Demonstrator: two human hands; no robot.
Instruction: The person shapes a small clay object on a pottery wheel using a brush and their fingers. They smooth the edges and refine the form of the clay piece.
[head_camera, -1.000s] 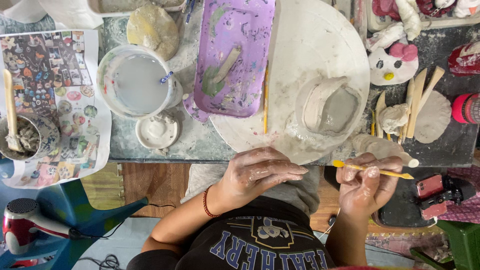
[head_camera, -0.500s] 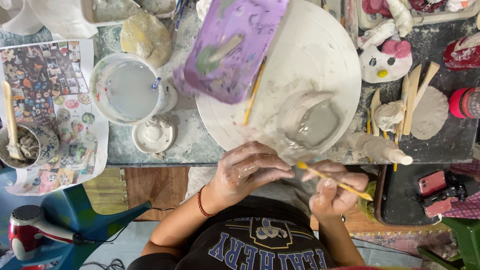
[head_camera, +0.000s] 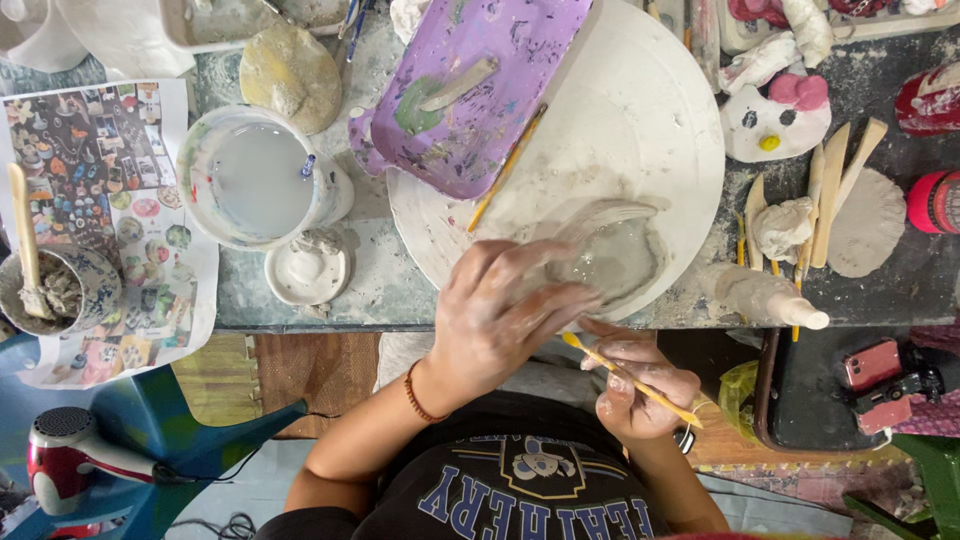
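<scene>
The left hand (head_camera: 500, 315), fingers spread and smeared with slip, lies released over the near rim of a small wet clay bowl (head_camera: 612, 255), touching its edge without gripping it; the right hand (head_camera: 640, 385) is held off the counter near the lap, closed around a thin yellow wooden tool (head_camera: 630, 378) that slants across its fingers. The bowl sits on the near part of a round white board (head_camera: 640, 120), close to the counter edge (head_camera: 330, 325). The grey clay looks soft and damp, so it is judged light, slippery and easily dented; it would best be supported from beneath or cupped at both sides of its thicker base rather than pinched at the thin rim. A purple tray (head_camera: 470, 85) overlaps the far left of the board, with a second yellow stick (head_camera: 508, 168) lying along its edge. Further left stand a cup of cloudy water (head_camera: 258, 180) and a small white dish (head_camera: 308, 270). Compared with the view half a second earlier, the left hand has moved forward from in front of the body onto the bowl, while the right hand with its tool has stayed low near the lap.
</scene>
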